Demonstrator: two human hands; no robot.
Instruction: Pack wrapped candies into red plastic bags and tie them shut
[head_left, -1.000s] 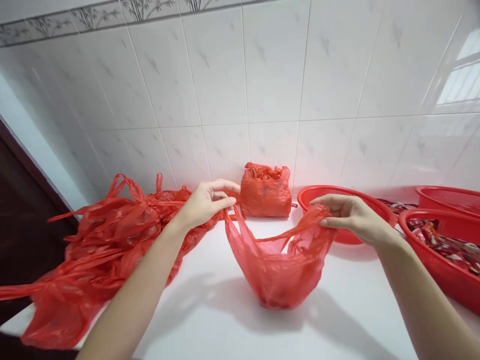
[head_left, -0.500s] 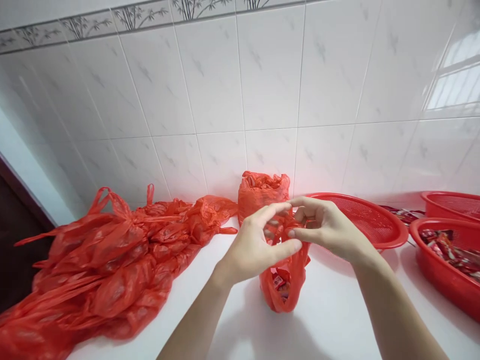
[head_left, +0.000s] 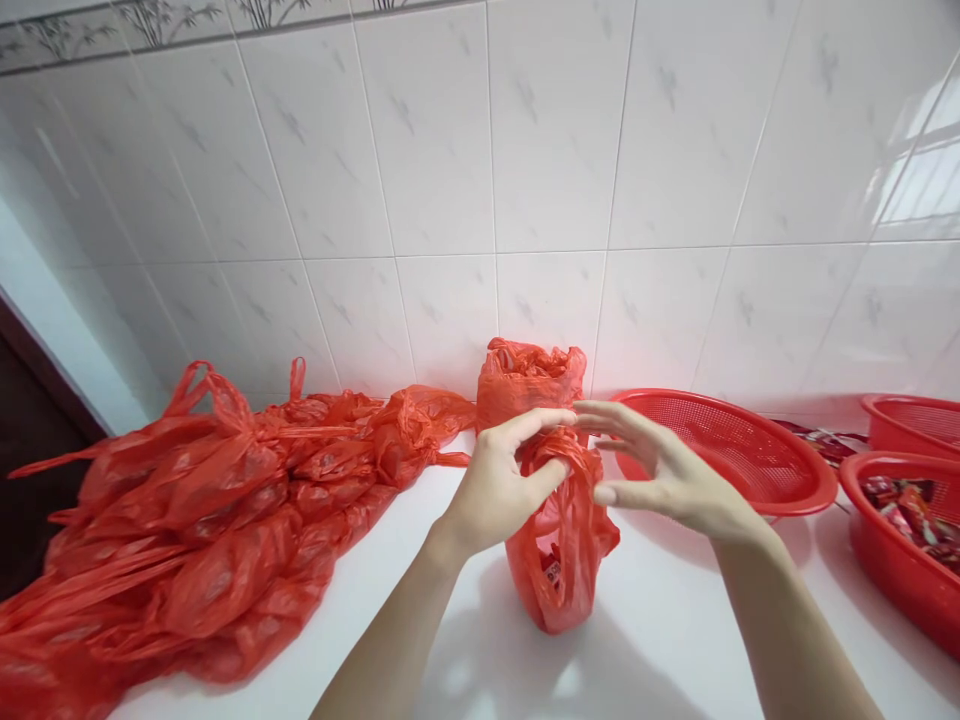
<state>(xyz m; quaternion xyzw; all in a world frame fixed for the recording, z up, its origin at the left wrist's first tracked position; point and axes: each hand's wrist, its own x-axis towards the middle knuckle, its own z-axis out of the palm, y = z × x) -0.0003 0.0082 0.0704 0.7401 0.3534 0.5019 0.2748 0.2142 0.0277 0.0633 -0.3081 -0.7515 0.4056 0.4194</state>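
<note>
A small red plastic bag [head_left: 564, 560] stands on the white counter [head_left: 675, 640] at centre, with wrapped sweets showing inside it. Its two handles are gathered at the top. My left hand [head_left: 504, 482] is closed round those gathered handles, thumb and fingers pinching them. My right hand [head_left: 660, 476] hovers just to the right of the handles with its fingers stretched out and apart, fingertips close to the left hand's. Behind them a second filled red bag [head_left: 529, 382] sits against the tiled wall.
A large heap of empty red plastic bags [head_left: 202, 510] covers the counter's left side up to its edge. An empty red mesh basket [head_left: 742, 450] stands at the right. Two more red baskets [head_left: 907, 520] at the far right hold wrapped sweets. The tiled wall rises directly behind.
The bag was held wide open by both hands; the handles were brought together over it. Now the left hand grips them alone and the right hand's fingers have spread away.
</note>
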